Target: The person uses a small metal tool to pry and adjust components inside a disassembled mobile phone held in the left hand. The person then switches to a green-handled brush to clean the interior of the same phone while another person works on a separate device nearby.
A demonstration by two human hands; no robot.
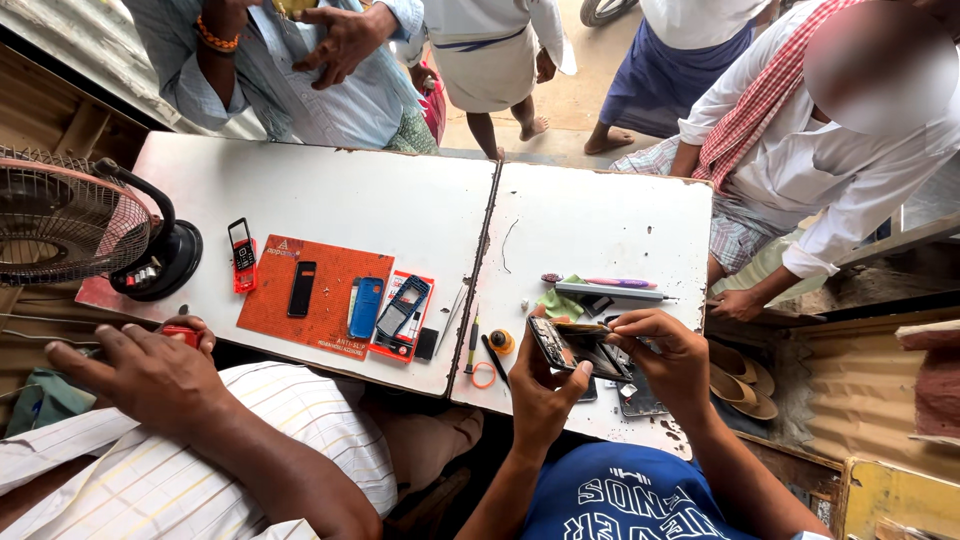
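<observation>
At lower centre of the frame, a person's left hand cradles an opened phone from below, steadying it with its insides facing up, while the right hand closes its fingertips on the phone's upper edge. The phone sits between both hands, just above the white worktop. Left of them lie screwdrivers, and farther left several phones rest on an orange mat. A fan stands at far left.

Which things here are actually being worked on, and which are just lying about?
In hand: opened phone, held by left hand and right hand.

Lying about: orange mat with blue phone and black phone; red phone; fan; tweezers.
</observation>
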